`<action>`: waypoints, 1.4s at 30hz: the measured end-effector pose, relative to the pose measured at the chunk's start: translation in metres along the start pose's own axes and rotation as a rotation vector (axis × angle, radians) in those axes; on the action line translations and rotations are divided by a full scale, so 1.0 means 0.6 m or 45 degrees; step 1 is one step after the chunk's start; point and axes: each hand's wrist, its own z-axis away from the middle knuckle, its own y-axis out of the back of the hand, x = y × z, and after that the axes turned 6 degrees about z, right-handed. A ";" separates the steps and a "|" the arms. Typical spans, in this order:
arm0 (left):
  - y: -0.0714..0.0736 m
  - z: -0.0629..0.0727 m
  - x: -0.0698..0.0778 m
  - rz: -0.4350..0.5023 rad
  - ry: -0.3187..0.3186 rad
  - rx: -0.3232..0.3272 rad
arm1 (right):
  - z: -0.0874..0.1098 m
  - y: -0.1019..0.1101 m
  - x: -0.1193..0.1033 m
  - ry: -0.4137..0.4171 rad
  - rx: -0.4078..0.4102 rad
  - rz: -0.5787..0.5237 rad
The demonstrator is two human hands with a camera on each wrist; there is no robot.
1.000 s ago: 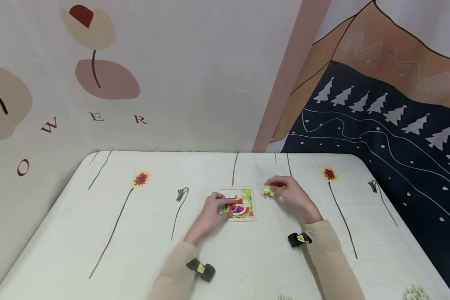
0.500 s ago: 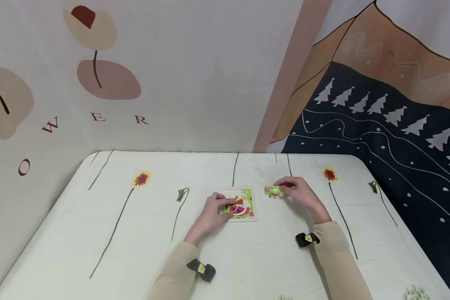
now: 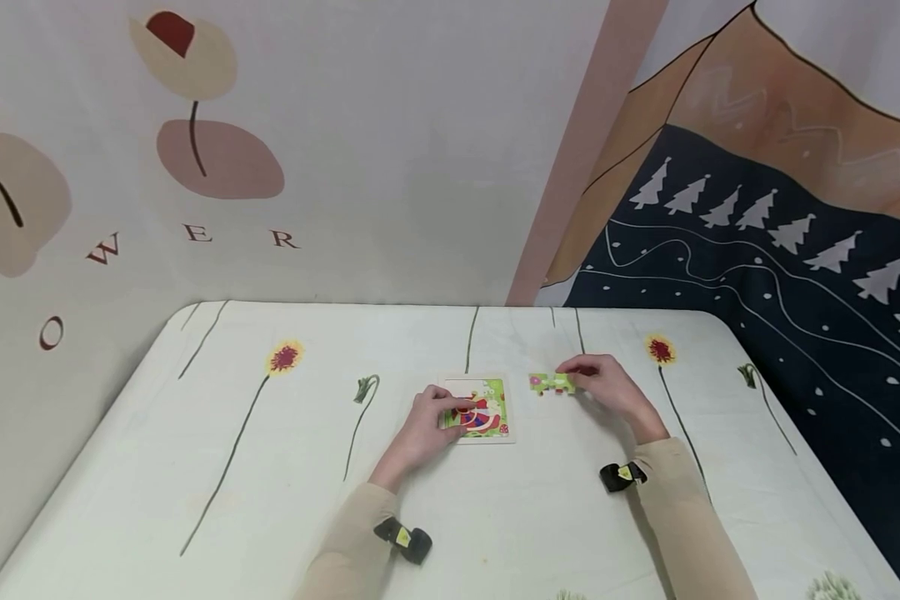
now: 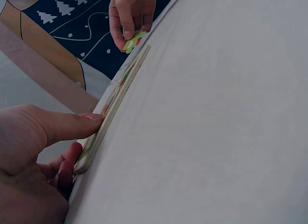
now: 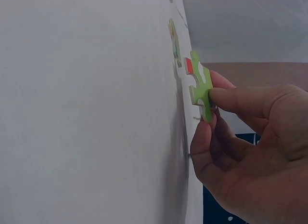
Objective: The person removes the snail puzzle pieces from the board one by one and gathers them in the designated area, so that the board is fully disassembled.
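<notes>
My left hand (image 3: 423, 419) rests on the left part of a square picture puzzle (image 3: 492, 408), showing red, blue and green. Its thumb and index finger lie across the picture, hiding some of it; in the left wrist view the thumb (image 4: 72, 124) touches the puzzle close to its pale edge. To the right, my right hand (image 3: 607, 385) pinches a green jigsaw piece (image 5: 201, 86) with a red patch between thumb and fingers. Left of it, another jigsaw piece (image 3: 537, 382) with a pink flower lies on the table, seen edge-on in the right wrist view.
The white tablecloth (image 3: 495, 508) is printed with flowers and stems. Behind the table hangs a pale wall cloth (image 3: 390, 183); a dark cloth with white trees (image 3: 720, 258) is at the right. Each wrist wears a black camera.
My right hand has moved right with the pinched piece. The flower piece now shows to its left, where earlier the hand covered part of the pieces. My left hand has stayed put.
</notes>
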 end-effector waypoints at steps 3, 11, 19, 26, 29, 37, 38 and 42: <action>0.001 0.000 0.002 0.001 0.005 -0.001 | -0.003 0.002 0.003 -0.015 -0.010 0.014; 0.002 0.002 0.004 -0.003 -0.001 -0.009 | -0.014 0.003 0.007 -0.041 -0.051 0.041; 0.003 0.001 0.005 -0.001 -0.019 -0.008 | -0.021 0.004 0.007 -0.083 -0.071 0.070; 0.003 0.002 0.003 -0.004 -0.036 -0.006 | -0.022 0.001 0.007 -0.079 -0.070 0.091; 0.002 0.001 0.002 -0.003 -0.026 -0.010 | -0.021 0.000 0.009 -0.071 -0.062 0.106; 0.001 0.001 0.005 0.000 0.002 -0.014 | -0.015 0.003 0.007 -0.040 -0.017 0.101; 0.000 0.001 0.005 0.003 0.006 -0.014 | -0.015 0.003 0.007 -0.035 -0.013 0.093; 0.000 0.001 0.004 0.005 0.010 0.004 | -0.013 0.001 0.006 0.006 0.011 0.055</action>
